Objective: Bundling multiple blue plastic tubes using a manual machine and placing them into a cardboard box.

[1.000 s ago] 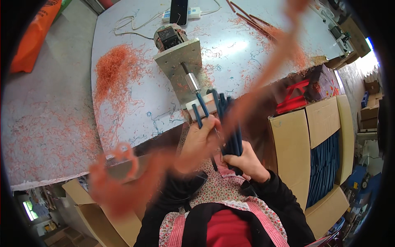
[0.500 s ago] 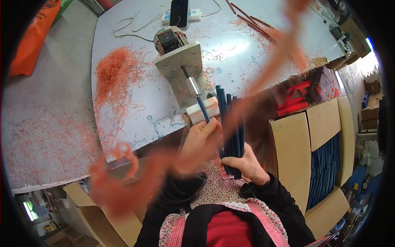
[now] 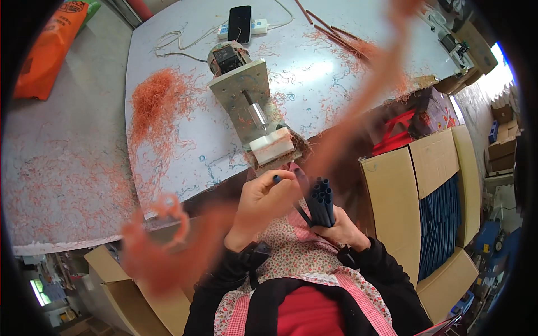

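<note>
Two bare hands fill the lower middle of my view. I see the left hand (image 3: 250, 197) curled shut around a single dark blue rod (image 3: 277, 179), whose tip pokes up between thumb and fingers near the centre of the frame. Right of it, the right hand (image 3: 346, 231) grasps a bundle of dark blue rods (image 3: 322, 204) from below, their round ends tilted up toward my camera. I make out a slim dark length between the two hands, but I can't tell which one it belongs to.

Just above the left hand, apart from it, I have a white block (image 3: 272, 146) at the table edge. A silver sleeve (image 3: 258, 115) on a dark shaft slants down toward that block from a metal plate (image 3: 241, 81), with a motor (image 3: 228, 58) behind it. At the top centre I find a phone (image 3: 240, 23) lying over a white power strip (image 3: 259, 26). Orange shavings (image 3: 154, 98) heap on the pale table (image 3: 193, 131) at left, and brown sticks (image 3: 336, 38) lie at upper right. On the right side, an open cardboard box (image 3: 392, 196) holds more blue rods (image 3: 440, 229). A blurred orange shape (image 3: 174, 257) very close to my lens cuts diagonally across the frame, partly covering the left hand.
</note>
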Tool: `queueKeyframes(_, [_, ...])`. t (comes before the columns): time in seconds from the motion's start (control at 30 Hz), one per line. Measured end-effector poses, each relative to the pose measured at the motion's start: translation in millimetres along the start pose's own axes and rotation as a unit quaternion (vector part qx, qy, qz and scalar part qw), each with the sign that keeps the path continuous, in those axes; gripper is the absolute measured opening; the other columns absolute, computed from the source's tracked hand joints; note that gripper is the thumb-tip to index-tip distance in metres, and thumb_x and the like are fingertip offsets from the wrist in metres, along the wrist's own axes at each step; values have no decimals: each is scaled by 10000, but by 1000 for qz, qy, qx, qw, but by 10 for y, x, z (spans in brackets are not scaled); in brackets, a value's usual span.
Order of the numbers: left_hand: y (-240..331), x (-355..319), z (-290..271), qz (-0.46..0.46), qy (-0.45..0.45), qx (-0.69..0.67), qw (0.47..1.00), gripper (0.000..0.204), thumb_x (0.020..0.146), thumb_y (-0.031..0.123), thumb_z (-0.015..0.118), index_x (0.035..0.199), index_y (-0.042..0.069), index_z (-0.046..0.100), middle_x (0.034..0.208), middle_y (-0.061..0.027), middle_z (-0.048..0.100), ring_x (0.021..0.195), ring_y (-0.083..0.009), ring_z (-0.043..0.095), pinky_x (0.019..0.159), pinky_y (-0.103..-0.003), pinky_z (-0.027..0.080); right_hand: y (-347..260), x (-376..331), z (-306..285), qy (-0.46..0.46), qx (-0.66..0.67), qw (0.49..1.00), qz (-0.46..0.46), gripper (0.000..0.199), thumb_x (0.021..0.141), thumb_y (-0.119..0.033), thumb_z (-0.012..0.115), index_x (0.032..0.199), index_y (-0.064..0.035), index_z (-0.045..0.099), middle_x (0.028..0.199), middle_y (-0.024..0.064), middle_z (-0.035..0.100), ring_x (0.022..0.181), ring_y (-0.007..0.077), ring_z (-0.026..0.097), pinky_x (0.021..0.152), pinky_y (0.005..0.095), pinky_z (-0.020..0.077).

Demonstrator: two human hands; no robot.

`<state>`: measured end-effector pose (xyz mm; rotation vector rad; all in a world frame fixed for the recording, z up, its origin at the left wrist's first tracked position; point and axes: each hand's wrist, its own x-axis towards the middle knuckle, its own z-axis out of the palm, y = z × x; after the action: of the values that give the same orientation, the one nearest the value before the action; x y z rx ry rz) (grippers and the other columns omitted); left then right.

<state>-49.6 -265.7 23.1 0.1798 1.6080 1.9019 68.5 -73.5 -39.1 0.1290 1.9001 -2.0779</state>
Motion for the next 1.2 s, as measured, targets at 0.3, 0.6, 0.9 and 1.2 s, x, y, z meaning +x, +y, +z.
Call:
queueKeyframes(0.3, [199, -243, 33, 26, 11, 11, 1000, 235, 877, 38, 653, 1096, -42, 626, 975, -122, 682, 918, -188, 668, 809, -267, 522, 240, 21, 100, -53, 85, 995, -9, 403, 784, -8, 712, 1150, -19, 542, 951, 35, 643, 876, 101, 611, 763, 264, 500])
queueKeyframes(0.6, [153, -273, -7, 14, 39, 24, 999, 239, 860, 2, 658, 1089, -57, 624, 995, -131, 680, 909, -183, 669, 819, -265, 528, 198, 19, 70, -114, 88, 989, 25, 428, 787, -10, 712, 1172, -25, 524, 948, 30, 626, 881, 100, 605, 769, 260, 493])
queueKeyframes(0.9, [165, -315, -9, 19, 57, 36, 998, 239, 855, 21, 676, 1077, -57, 633, 967, -119, 689, 880, -167, 669, 794, -249, 527, 172, 19, 84, -128, 98, 986, 41, 487, 779, -20, 725, 1215, -33, 509, 960, 7, 579, 875, 83, 554, 764, 259, 467])
queueKeyframes(1.2, [-90, -311, 207, 173, -62, 33, 982, 1074, 669, 49, 845, 1469, 53, 127, 1267, -187, 506, 1128, -233, 545, 962, -343, 457, 199, 177, 203, 53, -143, 979, -134, 421, 753, -24, 696, 1140, -31, 532, 836, 146, 644, 772, 271, 663, 667, 356, 484])
